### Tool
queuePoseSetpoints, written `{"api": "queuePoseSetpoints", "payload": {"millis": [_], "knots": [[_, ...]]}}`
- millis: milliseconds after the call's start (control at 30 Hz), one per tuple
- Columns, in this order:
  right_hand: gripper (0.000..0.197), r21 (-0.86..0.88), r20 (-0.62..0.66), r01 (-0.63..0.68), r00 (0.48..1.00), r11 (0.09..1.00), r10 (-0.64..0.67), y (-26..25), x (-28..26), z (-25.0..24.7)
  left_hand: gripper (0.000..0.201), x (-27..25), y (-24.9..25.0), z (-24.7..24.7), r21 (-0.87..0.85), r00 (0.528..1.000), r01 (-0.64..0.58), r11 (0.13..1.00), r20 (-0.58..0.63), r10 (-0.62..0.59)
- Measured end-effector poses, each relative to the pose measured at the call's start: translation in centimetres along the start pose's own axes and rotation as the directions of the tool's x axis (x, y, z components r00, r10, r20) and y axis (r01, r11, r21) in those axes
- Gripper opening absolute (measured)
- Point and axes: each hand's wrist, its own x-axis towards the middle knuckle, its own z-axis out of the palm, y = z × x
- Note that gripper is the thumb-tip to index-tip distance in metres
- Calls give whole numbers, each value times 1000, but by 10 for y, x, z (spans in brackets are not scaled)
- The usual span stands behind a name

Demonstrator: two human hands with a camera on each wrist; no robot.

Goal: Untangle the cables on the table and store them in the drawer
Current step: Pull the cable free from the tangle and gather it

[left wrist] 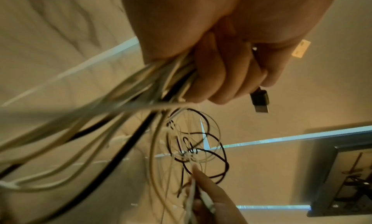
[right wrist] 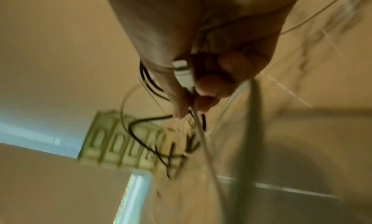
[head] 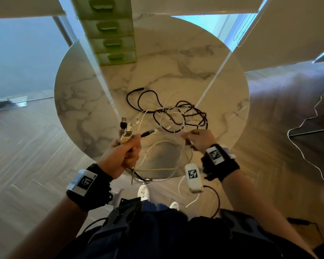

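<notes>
Left hand (head: 123, 152) fists a bundle of plug ends; right hand (head: 198, 139) pinches a white plug. Cables (head: 176, 114) lie knotted on table (head: 79, 90). Pulling apart risks cinching the knot.

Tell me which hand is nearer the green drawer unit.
Left. The left hand grips plug ends almost straight in front of the green drawer unit; the right hand pinches a white cable farther to the right.

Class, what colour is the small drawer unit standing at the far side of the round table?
Light green; the drawer unit shows best in the head view.
</notes>
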Motion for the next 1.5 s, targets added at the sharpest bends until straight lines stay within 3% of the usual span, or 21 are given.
{"api": "queuePoseSetpoints", "payload": {"millis": [67,167,267,300,333,367,433,500,567,600,667,800,900,967,1067,1167,1233,1300,1367,1433,1500], "knots": [[29,215,-88,-18,995,976,37,-6,7,-22,39,-3,0,-11,19,1000,4,1000,11,-5],[26,361,-199,42,979,932,33,-12,17,-39,47,-7,-3,-21,-7,1000,7,1000,28,-7],[11,548,-144,88,990,832,-10,-15,23,-43,43,-7,-6,-17,-8,999,-4,1000,34,4],[12,475,-151,109,988,873,-41,-15,23,-43,39,-7,-6,-12,-3,999,-7,1000,34,7],[21,256,-180,144,979,956,-99,-14,21,-42,36,-6,-6,-7,-4,999,-10,1000,30,11],[29,-31,-224,196,954,980,-198,-13,16,-39,35,-5,-6,-3,-9,1000,-14,1000,25,14],[34,-357,-234,397,838,845,-493,-16,-11,-26,35,-3,-5,6,-20,1000,-19,1000,21,19],[30,-352,-15,588,774,728,-633,-20,-49,-10,36,-1,-6,17,-40,999,-22,999,43,24],[32,-272,369,636,762,722,-533,-18,-79,7,40,0,-8,26,-83,996,-31,996,84,38],[33,-246,504,640,726,728,-467,-11,-85,14,43,0,-8,30,-105,993,-46,993,101,57],[25,-225,566,676,677,702,-470,10,-83,21,47,-1,-4,34,-130,988,-97,987,104,111],[12,-326,350,644,762,692,-545,61,-58,5,55,-14,15,24,-190,981,-183,965,24,191],[9,-390,210,641,761,661,-614,88,-33,-18,53,-29,23,11,-189,972,-230,955,9,236],[18,-364,148,642,755,675,-639,93,-15,-31,49,-37,22,7,-192,966,-250,949,21,259],[24,-404,71,554,812,728,-579,90,7,-38,46,-45,14,10,-205,965,-243,948,52,258],[56,-537,48,372,910,757,-413,84,28,-43,48,-48,7,17,-175,972,-215,961,58,228],[50,-610,-25,271,933,744,-360,75,31,-47,50,-50,6,20,-178,975,-204,963,51,216],[29,-624,-148,261,886,737,-439,60,19,-45,50,-49,4,22,-191,976,-196,962,59,211],[12,-480,-141,465,796,744,-588,38,-10,-33,54,-47,2,26,-190,978,-183,965,69,199],[4,-296,53,619,771,727,-635,13,-52,-20,61,-44,-1,30,-177,980,-176,968,61,189],[12,-132,294,669,731,731,-616,-5,-90,-11,59,-41,-3,33,-184,981,-175,967,51,187]]}}
